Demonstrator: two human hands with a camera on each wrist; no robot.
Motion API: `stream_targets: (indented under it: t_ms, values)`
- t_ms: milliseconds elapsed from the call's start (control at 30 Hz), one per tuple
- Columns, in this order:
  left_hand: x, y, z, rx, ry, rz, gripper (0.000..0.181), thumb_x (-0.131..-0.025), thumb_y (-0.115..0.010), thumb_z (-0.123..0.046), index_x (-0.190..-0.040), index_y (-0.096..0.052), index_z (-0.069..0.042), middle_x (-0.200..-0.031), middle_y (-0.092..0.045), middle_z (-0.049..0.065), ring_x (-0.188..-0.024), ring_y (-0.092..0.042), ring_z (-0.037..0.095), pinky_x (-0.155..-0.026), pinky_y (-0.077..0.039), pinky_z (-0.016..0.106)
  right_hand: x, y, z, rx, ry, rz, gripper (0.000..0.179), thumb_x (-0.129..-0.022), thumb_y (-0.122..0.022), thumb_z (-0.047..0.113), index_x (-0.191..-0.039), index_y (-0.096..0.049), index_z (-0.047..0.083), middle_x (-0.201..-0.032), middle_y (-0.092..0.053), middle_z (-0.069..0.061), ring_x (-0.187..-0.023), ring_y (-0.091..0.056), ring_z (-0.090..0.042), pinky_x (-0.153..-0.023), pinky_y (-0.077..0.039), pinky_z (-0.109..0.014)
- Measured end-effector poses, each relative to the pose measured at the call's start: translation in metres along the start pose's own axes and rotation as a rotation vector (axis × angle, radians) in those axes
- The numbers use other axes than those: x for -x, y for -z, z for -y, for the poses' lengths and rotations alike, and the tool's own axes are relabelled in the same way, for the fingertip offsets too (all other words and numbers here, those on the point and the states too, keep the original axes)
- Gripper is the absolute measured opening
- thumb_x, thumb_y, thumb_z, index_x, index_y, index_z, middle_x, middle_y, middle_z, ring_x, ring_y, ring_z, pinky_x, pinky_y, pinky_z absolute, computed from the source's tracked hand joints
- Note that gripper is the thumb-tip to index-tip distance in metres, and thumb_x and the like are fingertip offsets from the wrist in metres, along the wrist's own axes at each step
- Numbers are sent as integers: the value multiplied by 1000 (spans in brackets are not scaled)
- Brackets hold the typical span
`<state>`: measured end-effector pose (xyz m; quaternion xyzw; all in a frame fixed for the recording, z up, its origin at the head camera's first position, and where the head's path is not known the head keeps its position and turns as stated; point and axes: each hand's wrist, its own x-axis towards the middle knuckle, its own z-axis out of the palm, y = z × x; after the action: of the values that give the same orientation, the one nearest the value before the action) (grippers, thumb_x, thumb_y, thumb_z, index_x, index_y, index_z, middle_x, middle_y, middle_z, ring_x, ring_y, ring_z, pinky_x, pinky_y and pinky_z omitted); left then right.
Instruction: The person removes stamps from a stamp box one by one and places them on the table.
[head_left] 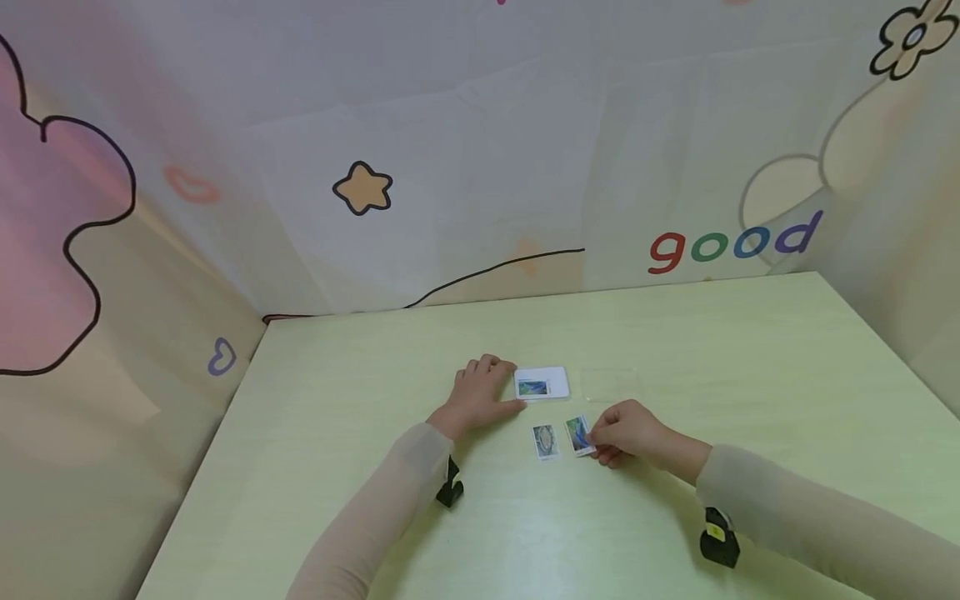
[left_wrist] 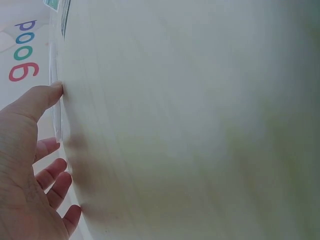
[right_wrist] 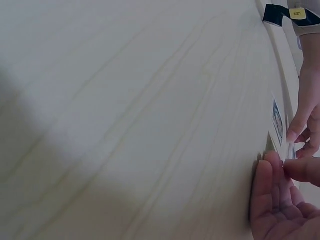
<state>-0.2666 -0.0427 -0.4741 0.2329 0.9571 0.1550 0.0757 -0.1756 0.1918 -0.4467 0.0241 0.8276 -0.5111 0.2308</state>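
A white card (head_left: 557, 384) with rounded corners lies on the table, a small blue-green picture on its face. My left hand (head_left: 480, 396) touches its left end, thumb at the near corner and fingers at the far one; in the left wrist view the hand's (left_wrist: 25, 170) thumb meets a clear edge. Between thumb and fingers, my right hand (head_left: 626, 433) pinches the right edge of a small blue-green picture card (head_left: 577, 436). Left of that lies another small picture card (head_left: 545, 442) with a greyish oval picture. The right wrist view has the right hand (right_wrist: 287, 200) hiding most of the pinched card.
A clear, flat plastic piece (head_left: 609, 385) lies to the right of the white card. The pale table (head_left: 300, 467) ends at the back against a printed cloth wall (head_left: 465, 167). Each wrist wears a black camera mount (head_left: 450, 485).
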Motion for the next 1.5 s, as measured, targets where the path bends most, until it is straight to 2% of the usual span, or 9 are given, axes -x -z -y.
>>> stream_targets:
  t_ms: [167,433,667,1000,1500]
  values:
    - [-1,1,0,-1,1,0,65,-86,-63,-50,-140,-45,-17,-139,-43,10,-123,-40,29,-103,-31,46,1,-1,-1,14,-3,-27,15,-89,-60,5,-80,-64,-7,-63,-66,-5,-51,-58,-10,-52,-52,-26]
    - [-1,0,0,-8,4,-1,65,-86,-63,-50,-140,-45,-17,-139,-43,10,-123,-39,29,-103,-31,46,0,-2,-4,35,7,-27,18,-90,-58,6,-79,-64,-6,-63,-65,-5,-51,-57,-10,-53,-52,-25]
    - [-1,0,0,-1,-2,-3,64,-87,-62,-49,-140,-45,-17,-139,-42,10,-124,-39,29,-103,-31,46,1,-2,-5,62,47,-40,16,-88,-60,5,-78,-64,-7,-62,-64,-5,-52,-58,-11,-53,-53,-27]
    - [2,-3,-1,-5,10,-7,65,-86,-63,-49,-140,-45,-17,-139,-42,10,-123,-39,29,-102,-32,46,6,-7,-8,103,57,-100,19,-90,-58,8,-76,-65,-4,-63,-65,-5,-55,-59,-11,-54,-53,-28]
    - [3,0,-1,5,-17,-34,63,-87,-63,-47,-138,-47,-13,-136,-44,13,-121,-40,31,-100,-32,47,11,2,-4,184,114,-115,20,-89,-59,10,-79,-68,-5,-64,-65,-4,-57,-59,-11,-55,-52,-29]
